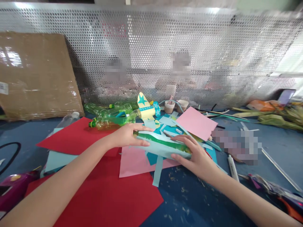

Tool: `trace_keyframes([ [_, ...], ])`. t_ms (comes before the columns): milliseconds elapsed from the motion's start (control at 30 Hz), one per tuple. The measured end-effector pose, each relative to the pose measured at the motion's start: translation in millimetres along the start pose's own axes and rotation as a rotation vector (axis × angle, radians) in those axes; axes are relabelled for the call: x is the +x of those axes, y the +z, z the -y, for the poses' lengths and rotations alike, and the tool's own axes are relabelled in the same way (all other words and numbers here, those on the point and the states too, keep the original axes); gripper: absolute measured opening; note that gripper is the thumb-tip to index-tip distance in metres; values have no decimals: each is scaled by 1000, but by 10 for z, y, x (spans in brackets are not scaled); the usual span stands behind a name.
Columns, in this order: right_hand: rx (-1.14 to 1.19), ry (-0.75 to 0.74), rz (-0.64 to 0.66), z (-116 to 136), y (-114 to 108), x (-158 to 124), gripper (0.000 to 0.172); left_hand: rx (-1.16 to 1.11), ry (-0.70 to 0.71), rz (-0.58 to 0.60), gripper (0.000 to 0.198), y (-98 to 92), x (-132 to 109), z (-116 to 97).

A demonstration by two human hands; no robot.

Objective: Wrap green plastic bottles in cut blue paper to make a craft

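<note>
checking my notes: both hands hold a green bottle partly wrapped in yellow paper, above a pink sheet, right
Not quite: the head view shows the paper around the green bottle is light blue, not yellow. The left hand and right hand do hold it, above the pink sheet.

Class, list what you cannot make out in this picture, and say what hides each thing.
Head view: both ends of the green bottle, covered by the left hand and right hand.
Head view: whatever lies under the pixelated patch on the table.
Head view: the purple object, cut off by the left edge.
Head view: what sits behind the perforated screen, hazy.
</note>
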State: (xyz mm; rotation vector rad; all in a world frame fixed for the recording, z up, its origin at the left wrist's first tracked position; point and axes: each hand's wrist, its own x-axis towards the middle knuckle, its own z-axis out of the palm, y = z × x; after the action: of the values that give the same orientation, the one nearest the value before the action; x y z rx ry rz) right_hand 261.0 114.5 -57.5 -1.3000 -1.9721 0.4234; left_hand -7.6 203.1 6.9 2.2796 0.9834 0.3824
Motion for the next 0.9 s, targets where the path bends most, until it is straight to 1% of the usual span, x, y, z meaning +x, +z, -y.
trace_keyframes([
  [100,9,44,-39,8,-31,-13,42,-38,30,-17,54,9,-11,-44],
  [167,60,63,-73,5,-66,-21,47,-58,45,-22,52,-5,-22,-86],
  [233,121,46,-98,-1,-109,-22,54,-50,59,-30,51,-29,-35,-126],
  [300,132,26,-99,-3,-149,-16,61,-13,96,-54,50,-55,-49,-155],
  [367,102,20,-63,3,-173,-8,61,28,164,-84,47,-81,-62,-173],
  [467,68,3,-14,10,-161,-6,56,82,248,-102,45,-106,-83,-199],
  [533,52,-44,-53,5,-136,-7,53,128,258,-102,44,-101,-90,-225],
  [567,38,-65,-94,1,-125,-6,51,156,261,-123,43,-87,-89,-239],
  [600,23,-80,-147,-4,-118,-3,49,187,266,-174,43,-64,-83,-251],
  [633,11,-87,-208,-7,-118,3,47,214,264,-257,47,-31,-71,-258],
  [667,8,-87,-276,-7,-122,12,45,225,254,-372,53,13,-53,-257],
  [700,23,-69,-346,-4,-131,21,44,210,224,-496,63,64,-29,-248],
  [733,63,-28,-411,3,-140,30,43,149,160,-611,75,121,0,-231],
  [767,135,37,-456,16,-147,37,43,27,77,-690,84,181,31,-210],
  [800,242,121,-476,32,-146,40,46,-144,-30,-674,89,242,61,-190],
  [833,372,217,-468,53,-135,39,50,-318,-136,-593,92,302,88,-178],
  [867,511,315,-441,78,-111,30,55,-457,-222,-482,97,361,108,-179],
  [900,647,400,-394,106,-74,15,60,-577,-268,-365,100,417,118,-197],
])
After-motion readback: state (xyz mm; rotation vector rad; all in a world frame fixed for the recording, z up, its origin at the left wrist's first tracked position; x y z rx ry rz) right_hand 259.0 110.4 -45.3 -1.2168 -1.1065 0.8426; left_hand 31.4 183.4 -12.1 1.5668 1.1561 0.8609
